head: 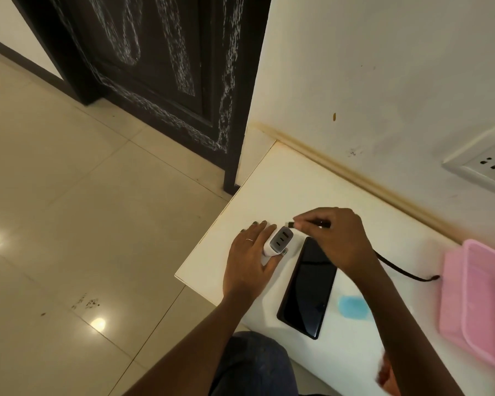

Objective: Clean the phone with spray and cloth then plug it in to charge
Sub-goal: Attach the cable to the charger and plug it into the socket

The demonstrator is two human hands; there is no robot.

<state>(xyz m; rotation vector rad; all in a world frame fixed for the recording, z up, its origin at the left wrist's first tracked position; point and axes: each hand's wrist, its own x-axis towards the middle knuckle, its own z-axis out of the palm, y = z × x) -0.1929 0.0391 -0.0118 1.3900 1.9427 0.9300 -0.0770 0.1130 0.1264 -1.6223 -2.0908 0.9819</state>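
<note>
Left hand (pixel 247 261) grips blocky white charger (pixel 276 245); right hand (pixel 333 238) pinches thin black cable (pixel 400 270) plug.

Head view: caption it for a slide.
Left hand holds charger; right hand brings cable plug to it, beside phone.

I saw a warm, evenly lit room; two lamp glares shone on the floor tiles (pixel 69 224). The phone (pixel 309 290) screen mirrored faint light. Edges bowed, and the basket (pixel 475 304) looked smeared.
</note>
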